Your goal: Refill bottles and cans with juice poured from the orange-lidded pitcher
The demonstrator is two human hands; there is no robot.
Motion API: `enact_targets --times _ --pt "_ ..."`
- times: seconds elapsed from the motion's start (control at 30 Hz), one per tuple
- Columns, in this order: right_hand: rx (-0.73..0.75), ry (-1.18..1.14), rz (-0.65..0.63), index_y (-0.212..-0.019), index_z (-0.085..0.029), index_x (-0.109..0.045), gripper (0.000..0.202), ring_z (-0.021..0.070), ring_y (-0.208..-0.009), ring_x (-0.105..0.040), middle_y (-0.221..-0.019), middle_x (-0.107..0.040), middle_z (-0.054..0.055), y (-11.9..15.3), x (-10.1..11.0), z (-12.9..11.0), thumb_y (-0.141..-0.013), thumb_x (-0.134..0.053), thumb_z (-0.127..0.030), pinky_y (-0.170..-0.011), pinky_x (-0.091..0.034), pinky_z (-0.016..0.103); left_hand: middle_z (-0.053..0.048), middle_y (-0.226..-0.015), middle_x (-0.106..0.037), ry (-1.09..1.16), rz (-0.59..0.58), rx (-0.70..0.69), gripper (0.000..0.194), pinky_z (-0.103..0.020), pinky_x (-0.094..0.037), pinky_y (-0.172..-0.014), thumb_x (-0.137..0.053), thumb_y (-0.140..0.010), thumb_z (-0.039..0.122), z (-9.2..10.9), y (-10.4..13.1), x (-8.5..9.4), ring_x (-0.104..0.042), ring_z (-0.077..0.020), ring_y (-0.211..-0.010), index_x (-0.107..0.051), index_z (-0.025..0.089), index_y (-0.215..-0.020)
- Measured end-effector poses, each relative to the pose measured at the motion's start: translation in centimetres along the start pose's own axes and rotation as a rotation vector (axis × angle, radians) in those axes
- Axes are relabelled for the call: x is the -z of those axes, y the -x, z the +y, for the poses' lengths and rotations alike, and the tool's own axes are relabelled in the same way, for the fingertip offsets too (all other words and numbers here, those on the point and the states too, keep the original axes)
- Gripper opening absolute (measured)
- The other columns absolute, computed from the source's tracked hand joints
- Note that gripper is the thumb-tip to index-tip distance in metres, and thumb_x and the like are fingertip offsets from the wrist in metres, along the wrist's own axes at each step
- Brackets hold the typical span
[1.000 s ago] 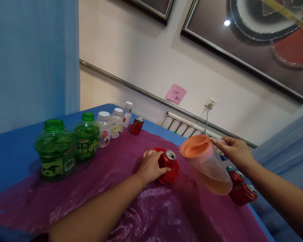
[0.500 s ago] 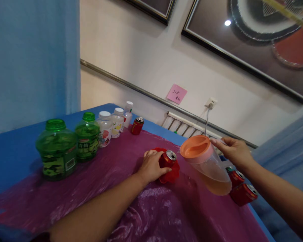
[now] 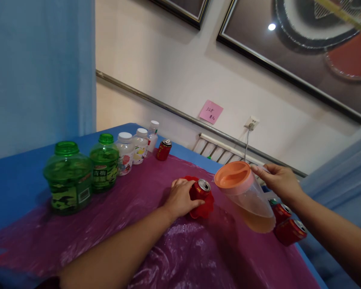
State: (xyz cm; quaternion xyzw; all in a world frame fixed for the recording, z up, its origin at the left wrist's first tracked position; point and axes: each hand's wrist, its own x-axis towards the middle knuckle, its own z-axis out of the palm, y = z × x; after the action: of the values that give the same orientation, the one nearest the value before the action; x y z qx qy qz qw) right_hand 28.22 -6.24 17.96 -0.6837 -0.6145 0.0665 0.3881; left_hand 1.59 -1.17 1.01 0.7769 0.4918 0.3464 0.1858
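Observation:
My left hand (image 3: 180, 197) is wrapped round a red soda can (image 3: 201, 190), which stands on a red scalloped dish (image 3: 209, 206) in the middle of the table. The can's top is opened. Off to the right, my right hand (image 3: 280, 182) grips the handle of a clear plastic pitcher (image 3: 249, 200) with an orange lid (image 3: 233, 176). The pitcher is tilted toward the can, its spout close to the can's right side. Amber liquid lies in its lower part. I see no stream between spout and can.
Two green jugs (image 3: 67, 180) and several white-capped bottles (image 3: 124, 154) line the left side, with another red can (image 3: 164, 150) at the back. Two more red cans (image 3: 290, 232) stand behind the pitcher. Purple plastic sheeting (image 3: 114, 233) covers the blue tabletop (image 3: 15, 176).

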Motion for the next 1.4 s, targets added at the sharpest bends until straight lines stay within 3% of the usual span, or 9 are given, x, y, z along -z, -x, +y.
enact_targets --times 0.83,1.4 --pt "0.015 0.029 -0.020 -0.053 -0.024 -0.035 0.066 0.0096 -0.047 -0.027 -0.049 -0.028 -0.007 0.1 0.0 0.4 -0.071 -0.070 -0.076 -0.044 -0.019 0.026 -0.009 -0.116 -0.070 0.020 -0.002 -0.003 0.065 -0.046 -0.039 -0.104 -0.088 -0.064 0.054 0.1 0.1 0.1 -0.058 -0.0325 -0.114 -0.068 0.023 -0.119" --pt "0.006 0.021 -0.043 -0.054 -0.024 -0.040 0.062 0.0105 -0.047 -0.031 -0.051 -0.031 -0.006 -0.3 0.0 0.9 -0.072 -0.071 -0.074 -0.045 -0.025 0.026 -0.009 -0.115 -0.069 0.021 -0.008 -0.001 0.063 -0.046 -0.040 -0.104 -0.087 -0.064 0.053 0.2 0.1 0.2 -0.058 -0.0329 -0.114 -0.068 0.024 -0.117"
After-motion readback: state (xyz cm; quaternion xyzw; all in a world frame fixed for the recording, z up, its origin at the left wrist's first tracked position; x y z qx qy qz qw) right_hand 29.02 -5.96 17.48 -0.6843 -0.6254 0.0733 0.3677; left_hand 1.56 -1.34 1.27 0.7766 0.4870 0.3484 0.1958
